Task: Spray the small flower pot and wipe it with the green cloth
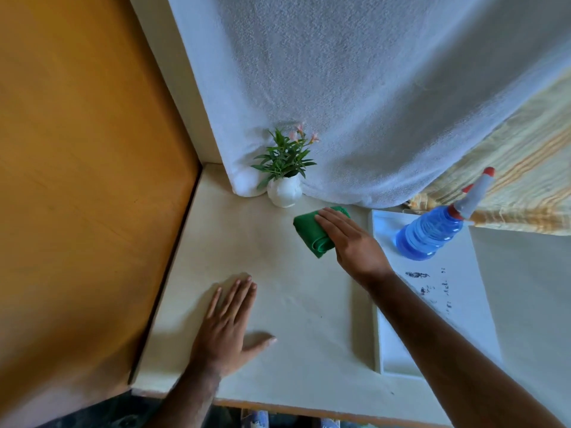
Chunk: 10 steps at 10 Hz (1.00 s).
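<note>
Right hand flat on the green cloth, pot sitting untouched at the back

Everything sits on a pale table [278, 304], with a white curtain [370, 88] hanging down behind the small flower pot [285, 189]. Just right of the pot and a little toward the person lies the folded green cloth [312, 233], and the right hand [355, 242] rests on top of it, fingers stretched out flat, not curled around it. Further right of the pot, a blue spray bottle [432, 230] stands on a white tray [378, 304]. The left hand [228, 329] is well in front of the pot, palm down on the table, fingers spread, holding nothing.
</note>
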### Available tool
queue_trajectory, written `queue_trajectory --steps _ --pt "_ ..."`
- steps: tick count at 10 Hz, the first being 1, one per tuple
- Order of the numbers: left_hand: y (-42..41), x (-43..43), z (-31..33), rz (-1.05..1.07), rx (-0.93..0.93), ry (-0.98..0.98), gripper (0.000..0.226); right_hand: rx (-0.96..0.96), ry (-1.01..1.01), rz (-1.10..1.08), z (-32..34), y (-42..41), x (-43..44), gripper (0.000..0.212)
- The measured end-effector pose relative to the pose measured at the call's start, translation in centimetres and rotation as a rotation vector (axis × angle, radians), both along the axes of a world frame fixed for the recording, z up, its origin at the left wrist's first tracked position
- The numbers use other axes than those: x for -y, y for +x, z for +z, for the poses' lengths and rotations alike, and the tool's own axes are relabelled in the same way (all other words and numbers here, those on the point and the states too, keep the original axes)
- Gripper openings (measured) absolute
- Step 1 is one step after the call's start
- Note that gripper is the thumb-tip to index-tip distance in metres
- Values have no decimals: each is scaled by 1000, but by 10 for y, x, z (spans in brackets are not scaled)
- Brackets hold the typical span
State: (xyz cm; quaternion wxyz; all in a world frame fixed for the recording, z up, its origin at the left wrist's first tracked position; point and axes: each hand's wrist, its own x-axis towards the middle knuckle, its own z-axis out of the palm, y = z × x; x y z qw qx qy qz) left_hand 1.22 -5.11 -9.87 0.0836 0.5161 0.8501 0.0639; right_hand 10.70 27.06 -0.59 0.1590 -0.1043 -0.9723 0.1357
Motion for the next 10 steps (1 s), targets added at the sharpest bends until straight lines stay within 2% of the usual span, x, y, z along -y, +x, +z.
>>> queue_trajectory --steps 3,4,8,9,10 --pt "0 -1 2 -33 5 -24 113 26 -7 -385 -11 167 -6 66" --pt "1 -3 5 -21 -4 -22 112 60 9 -429 -24 199 -4 70" --pt "3 -3 6 -44 -55 -21 112 411 35 -264 -54 238 16 80" --pt "3 -6 12 -50 -7 -86 115 491 39 -271 -45 234 14 85" --pt "5 -11 25 5 123 -182 130 469 -6 -275 -23 223 20 92"
